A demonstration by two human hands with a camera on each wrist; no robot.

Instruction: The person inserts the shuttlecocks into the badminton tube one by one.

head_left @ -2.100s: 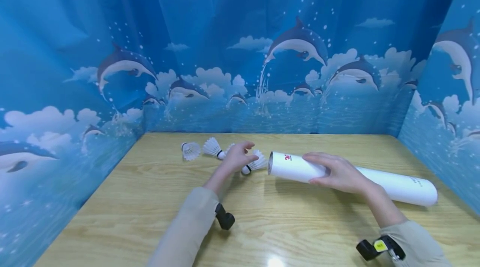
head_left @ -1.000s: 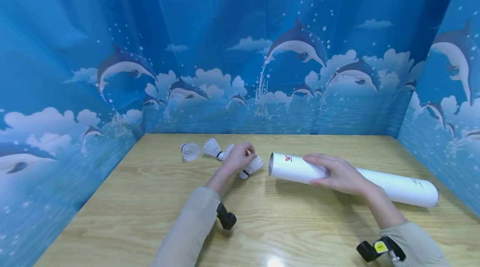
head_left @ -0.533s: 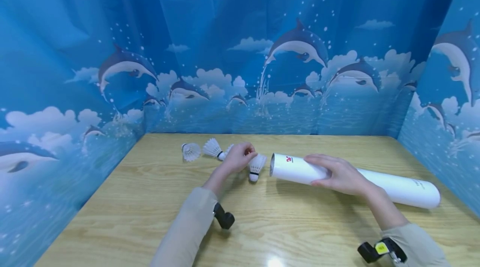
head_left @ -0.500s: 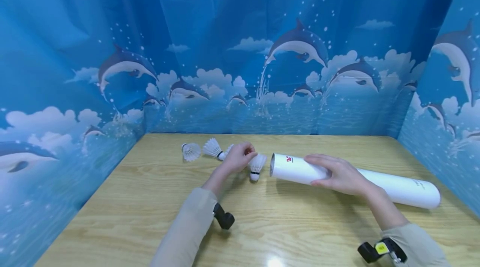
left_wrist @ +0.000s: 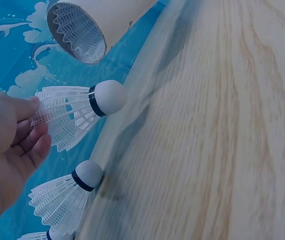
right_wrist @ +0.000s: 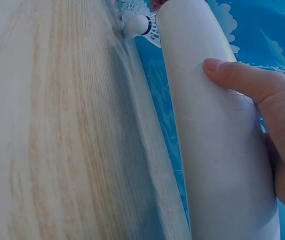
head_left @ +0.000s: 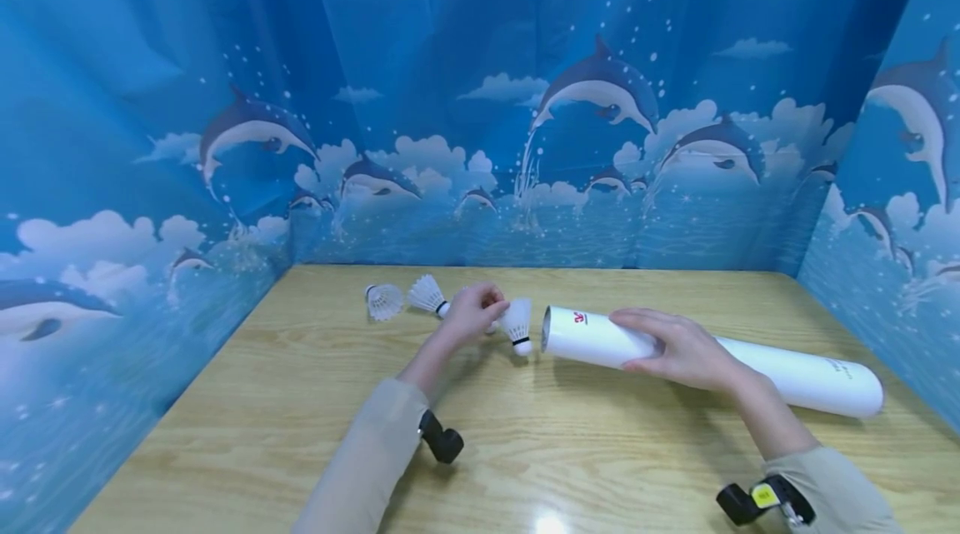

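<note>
Fingers of the left hand [head_left: 471, 311] are curled round the feather skirt of a shuttlecock [head_left: 516, 322], pinching the white ribbed feathers while the rounded cork tip with its black band points down toward the table [head_left: 300, 401]. It hangs right in front of the open mouth of the tube [head_left: 787, 371], close but not in yet. That tube is a long, smooth white cardboard cylinder lying on its side, and the left wrist view shows a feather skirt already sitting inside it. The right hand [head_left: 678, 348] lies over the tube with thumb and fingers wrapped around its curve, holding it steady. Two more shuttlecocks [head_left: 427, 295] [head_left: 383, 301] lie on the pale wood-grain top just left of the left hand. Glossy blue dolphin-print sheeting [head_left: 480, 101] walls it all in.
</note>
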